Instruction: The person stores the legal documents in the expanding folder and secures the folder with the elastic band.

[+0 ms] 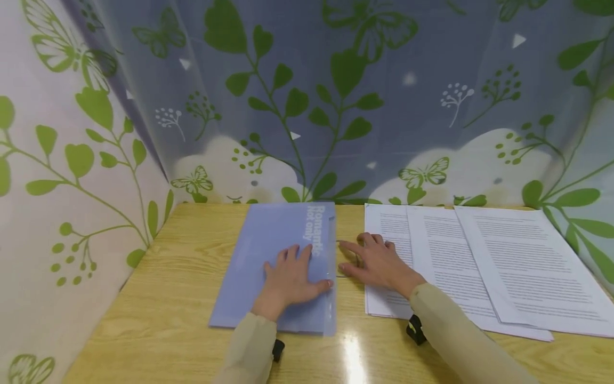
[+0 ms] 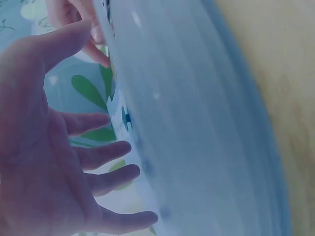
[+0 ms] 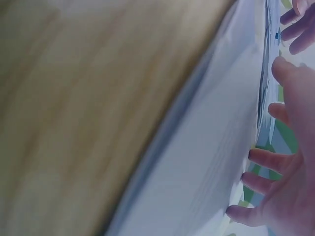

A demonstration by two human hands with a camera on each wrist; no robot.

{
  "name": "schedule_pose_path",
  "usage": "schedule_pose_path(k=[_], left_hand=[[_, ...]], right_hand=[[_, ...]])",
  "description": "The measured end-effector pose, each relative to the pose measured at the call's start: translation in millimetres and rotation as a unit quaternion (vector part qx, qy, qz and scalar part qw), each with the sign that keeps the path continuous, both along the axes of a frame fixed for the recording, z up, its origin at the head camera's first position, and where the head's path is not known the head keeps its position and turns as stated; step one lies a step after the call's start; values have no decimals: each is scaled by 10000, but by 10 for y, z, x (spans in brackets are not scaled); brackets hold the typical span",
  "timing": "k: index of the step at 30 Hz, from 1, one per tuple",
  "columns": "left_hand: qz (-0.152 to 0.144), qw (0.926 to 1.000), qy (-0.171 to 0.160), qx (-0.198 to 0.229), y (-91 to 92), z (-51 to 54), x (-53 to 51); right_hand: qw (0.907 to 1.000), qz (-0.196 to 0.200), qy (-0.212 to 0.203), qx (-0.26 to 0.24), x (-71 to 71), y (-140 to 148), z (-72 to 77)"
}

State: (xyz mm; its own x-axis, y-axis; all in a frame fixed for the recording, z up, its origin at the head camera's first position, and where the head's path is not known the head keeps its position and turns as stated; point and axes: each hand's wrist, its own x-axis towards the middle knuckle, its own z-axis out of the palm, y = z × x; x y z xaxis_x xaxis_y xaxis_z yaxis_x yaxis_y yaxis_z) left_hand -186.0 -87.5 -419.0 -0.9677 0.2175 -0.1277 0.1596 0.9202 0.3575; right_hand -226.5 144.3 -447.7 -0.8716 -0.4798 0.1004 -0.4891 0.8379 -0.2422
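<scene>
A blue folder (image 1: 273, 229) with white lettering lies on the table, a clear strip along its right edge. My left hand (image 1: 291, 280) rests on its cover with fingers spread, the thumb reaching to the strip. In the left wrist view, a small teal fastener (image 2: 126, 118) shows past the fingertips. My right hand (image 1: 379, 264) is between the folder and the printed papers (image 1: 390, 298), thumb and index finger apart and pointing at the folder's right edge. Thin dark lines, perhaps a cord, show near those fingertips; whether the fingers touch them I cannot tell.
Three overlapping stacks of printed sheets cover the right side, the rightmost stack (image 1: 537, 266) lying on top. Bare wood of the table (image 1: 158, 298) shows at left and in front. A patterned curtain (image 1: 307, 106) hangs behind and along both sides.
</scene>
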Motion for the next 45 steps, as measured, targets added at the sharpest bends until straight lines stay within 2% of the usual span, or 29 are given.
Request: schedule_pose_path(k=[9,17,21,24,27,30,33,37,43,45], left_hand=[[18,9995,-227,-227,62,-5,-53],[82,9992,-292,-252,101,-22,-49],[88,9994,-244,-247,110,1,-51],[30,9997,-232,-115,100,42,-57],[-67,9995,-229,211,76,66,-79],[-264,9976,-104,636,50,81,-105],[-591,9936,139,954,31,99,-115],[-942,9890,401,1069,23,124,-117],[-899,9902,492,953,45,123,-91],[-875,9907,617,845,57,110,-76]], right_hand=[[9998,-19,-186,7,-46,-78,-15],[9997,-109,-197,123,-36,-125,12],[9995,-145,-208,187,-40,-139,24],[9993,-170,-190,284,-48,-134,28],[9991,-179,-173,355,-53,-126,36],[9990,-186,-195,353,-56,-126,48],[9989,-202,-229,353,-61,-125,54],[9987,-245,-234,371,-62,-117,52],[9986,-249,-257,397,-54,-113,20],[9986,-233,-262,398,-49,-114,7]])
